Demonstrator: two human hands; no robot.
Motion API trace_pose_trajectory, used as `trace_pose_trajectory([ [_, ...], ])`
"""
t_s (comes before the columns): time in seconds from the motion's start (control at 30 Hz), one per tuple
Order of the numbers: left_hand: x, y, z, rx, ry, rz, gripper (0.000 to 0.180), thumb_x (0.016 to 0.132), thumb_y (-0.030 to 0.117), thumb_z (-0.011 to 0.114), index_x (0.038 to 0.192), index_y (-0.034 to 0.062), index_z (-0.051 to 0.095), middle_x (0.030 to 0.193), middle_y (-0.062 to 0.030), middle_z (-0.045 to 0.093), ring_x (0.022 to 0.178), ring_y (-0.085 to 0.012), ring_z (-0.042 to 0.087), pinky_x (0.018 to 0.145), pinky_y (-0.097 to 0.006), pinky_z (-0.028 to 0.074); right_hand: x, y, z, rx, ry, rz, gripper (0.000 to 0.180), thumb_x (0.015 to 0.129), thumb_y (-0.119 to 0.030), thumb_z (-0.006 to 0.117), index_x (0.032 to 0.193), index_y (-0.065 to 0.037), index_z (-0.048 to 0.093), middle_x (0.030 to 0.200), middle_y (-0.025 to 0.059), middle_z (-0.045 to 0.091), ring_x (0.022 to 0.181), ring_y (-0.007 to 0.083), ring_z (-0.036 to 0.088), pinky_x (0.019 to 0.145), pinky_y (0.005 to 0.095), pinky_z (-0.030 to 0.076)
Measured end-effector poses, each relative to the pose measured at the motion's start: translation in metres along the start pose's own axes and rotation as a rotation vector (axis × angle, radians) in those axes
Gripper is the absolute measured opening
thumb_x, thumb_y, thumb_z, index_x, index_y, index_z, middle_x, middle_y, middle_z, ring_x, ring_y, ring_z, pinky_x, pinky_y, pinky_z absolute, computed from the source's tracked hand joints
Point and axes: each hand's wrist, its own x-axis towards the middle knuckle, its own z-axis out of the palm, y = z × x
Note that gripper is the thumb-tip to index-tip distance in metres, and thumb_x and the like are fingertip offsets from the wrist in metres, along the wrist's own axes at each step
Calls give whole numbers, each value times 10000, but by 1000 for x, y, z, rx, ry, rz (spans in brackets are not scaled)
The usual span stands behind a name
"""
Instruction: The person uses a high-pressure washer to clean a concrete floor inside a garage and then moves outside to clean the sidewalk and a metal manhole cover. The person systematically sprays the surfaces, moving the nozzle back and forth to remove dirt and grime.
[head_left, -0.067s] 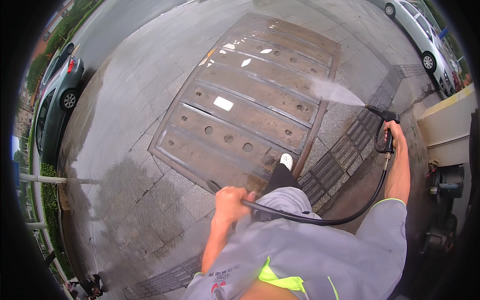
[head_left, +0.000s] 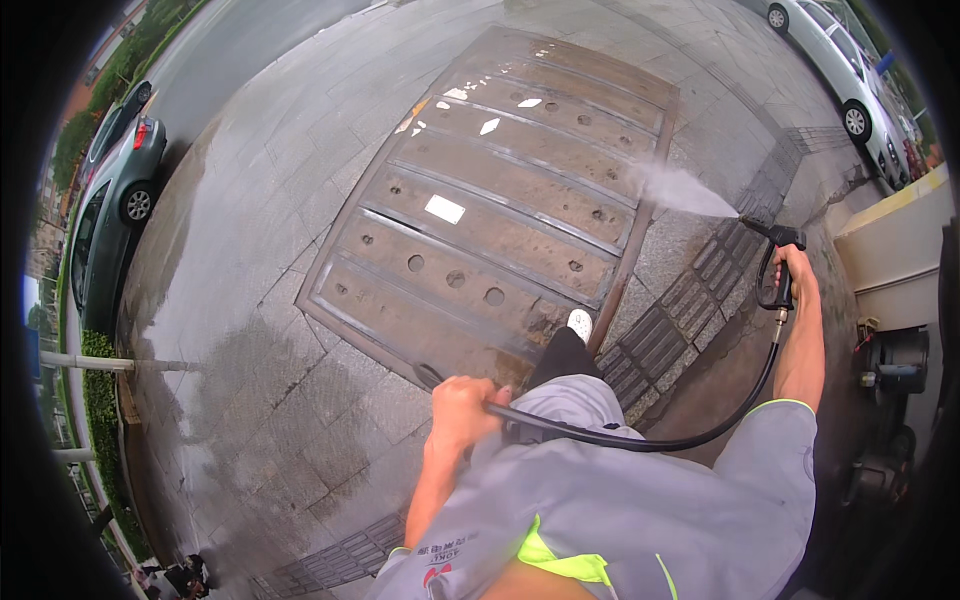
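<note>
A black pressure-washer spray gun (head_left: 786,236) is in my right hand (head_left: 796,264), whose fingers are wrapped round its grip. From its nozzle a white fan of water (head_left: 688,190) shoots leftward toward the right edge of a large brown metal cover (head_left: 510,228). A black hose (head_left: 690,440) joins the bottom of the gun's grip and sags across the front of my grey shirt. My left hand (head_left: 464,410) is closed round that hose at waist height, and a short length sticks out beyond the fist.
My white shoe (head_left: 580,323) is by the cover's near right corner. Ridged dark paving (head_left: 680,310) runs along the right. A beige wall (head_left: 895,235) and dark machinery (head_left: 893,362) stand at far right. Cars (head_left: 840,70) are parked on both sides; a pole (head_left: 90,358) rises at left.
My right hand and the spray gun have shifted slightly to the right, and the water fan with them. My shoe is a little further right; my left hand looks nearly still.
</note>
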Motion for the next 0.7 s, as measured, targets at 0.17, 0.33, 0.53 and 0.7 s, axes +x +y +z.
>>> trace_pose_trajectory([
  [0.17, 51, 51, 69, -38, -126, 91, 347, 757, 221, 831, 574, 60, 584, 543, -125, 554, 546, -357, 574, 553, -449, 462, 20, -20, -92, 26, 135, -115, 140, 676, -166, 634, 772, -70, 601, 626, 29, 517, 496, 173, 517, 481, 344, 463],
  [0.33, 138, 137, 171, -50, -254, 182, 300, 773, 228, 808, 599, 65, 626, 574, -134, 586, 576, -369, 602, 582, -456, 489, 99, -23, -202, 12, 259, -188, 121, 703, -179, 626, 719, -67, 583, 630, 27, 524, 507, 159, 528, 483, 328, 456],
  [0.53, 216, 267, 315, -62, -444, 194, 303, 845, 276, 754, 643, 77, 647, 602, -134, 626, 647, -369, 657, 632, -475, 517, 237, 76, -347, 109, 405, -85, 89, 689, -148, 630, 678, -65, 596, 607, 33, 521, 486, 173, 526, 471, 339, 442],
  [0.7, 256, 345, 378, 14, -614, 215, 268, 813, 268, 791, 678, 66, 679, 667, -142, 667, 676, -390, 666, 633, -483, 520, 308, 164, -382, 94, 301, 156, 91, 656, -99, 627, 724, -59, 582, 617, 58, 527, 498, 204, 553, 479, 377, 487],
])
